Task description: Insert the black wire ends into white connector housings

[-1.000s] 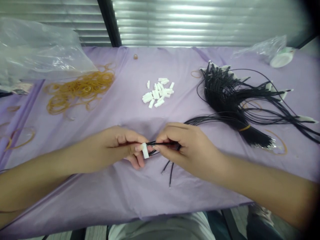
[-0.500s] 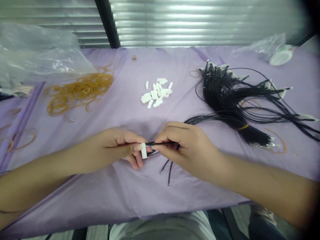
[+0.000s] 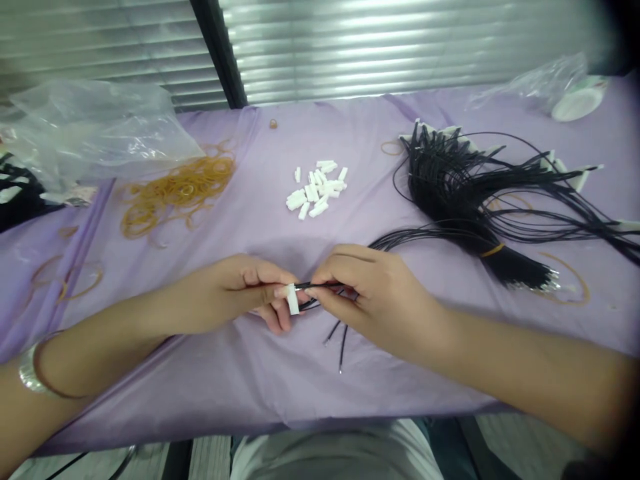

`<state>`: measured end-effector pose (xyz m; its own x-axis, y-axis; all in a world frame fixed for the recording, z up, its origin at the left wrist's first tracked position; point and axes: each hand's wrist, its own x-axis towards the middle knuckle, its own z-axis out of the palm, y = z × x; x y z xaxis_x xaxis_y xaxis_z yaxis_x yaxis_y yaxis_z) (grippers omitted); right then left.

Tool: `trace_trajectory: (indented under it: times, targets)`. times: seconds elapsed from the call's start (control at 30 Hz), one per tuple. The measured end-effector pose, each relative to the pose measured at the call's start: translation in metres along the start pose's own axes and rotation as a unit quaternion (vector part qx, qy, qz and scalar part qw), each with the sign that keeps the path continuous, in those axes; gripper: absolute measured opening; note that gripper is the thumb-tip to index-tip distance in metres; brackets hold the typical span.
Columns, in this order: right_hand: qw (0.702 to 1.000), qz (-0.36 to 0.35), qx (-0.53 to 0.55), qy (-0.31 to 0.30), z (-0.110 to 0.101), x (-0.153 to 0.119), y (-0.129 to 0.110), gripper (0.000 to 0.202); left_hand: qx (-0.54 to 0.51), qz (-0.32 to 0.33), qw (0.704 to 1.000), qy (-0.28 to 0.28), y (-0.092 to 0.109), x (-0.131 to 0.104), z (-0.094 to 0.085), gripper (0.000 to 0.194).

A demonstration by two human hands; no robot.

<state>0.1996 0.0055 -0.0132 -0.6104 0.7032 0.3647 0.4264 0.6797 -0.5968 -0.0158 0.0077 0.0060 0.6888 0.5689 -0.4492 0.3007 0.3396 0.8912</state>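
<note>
Between thumb and fingers, my left hand [image 3: 260, 290] pinches a small white connector [image 3: 293, 299] near the table's front. Black wires run from the connector's right side towards my right hand [image 3: 370, 287], whose thumb and index finger are closed on a black wire [image 3: 327, 285] close to the connector. Two loose wire ends with metal tips [image 3: 342, 350] hang below my right hand. More black wires [image 3: 405, 235] lead from behind that hand to the right. Whether the pinched wire's tip is inside the connector is too small to tell.
Loose white connectors [image 3: 319, 189] lie in a pile beyond my hands. Orange rubber bands [image 3: 180, 193] and a clear plastic bag [image 3: 105, 133] are at the left. A banded bundle of black wires [image 3: 440, 180] lies at the right, with a white roll [image 3: 580, 100] behind.
The whole view has shifted slightly, showing more of the left side and a bracelet on my left forearm. Both hands keep nearly the same grip; the pinched wire is a little nearer the connector.
</note>
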Motion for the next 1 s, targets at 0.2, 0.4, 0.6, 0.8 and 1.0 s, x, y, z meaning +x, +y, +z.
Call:
trace_trajectory:
  times: [0.2,0.4,0.6,0.8,1.0]
  targets:
    - [1.000,-0.002,0.003,-0.025,-0.0007,0.0031,0.0001,0.019,-0.016,-0.005,1.000,-0.005,-0.0001,-0.0006,-0.0026,0.023]
    - [0.999,-0.027,0.011,-0.032,-0.0009,0.0025,0.0028,0.022,-0.024,0.001,1.000,-0.001,-0.0008,0.0004,-0.0029,0.021]
    - [0.999,-0.026,0.013,-0.024,-0.0047,0.0018,-0.0007,0.023,-0.060,-0.012,0.998,0.009,0.0017,0.0015,-0.0001,0.018]
    - [0.996,0.036,0.056,-0.061,-0.0046,0.0032,-0.0004,0.020,-0.051,-0.028,0.998,0.024,0.0010,-0.0004,0.0010,0.024]
    - [0.978,0.145,0.112,-0.097,-0.0080,0.0035,-0.0030,0.022,-0.051,-0.017,0.998,0.015,-0.0007,-0.0009,-0.0005,0.024]
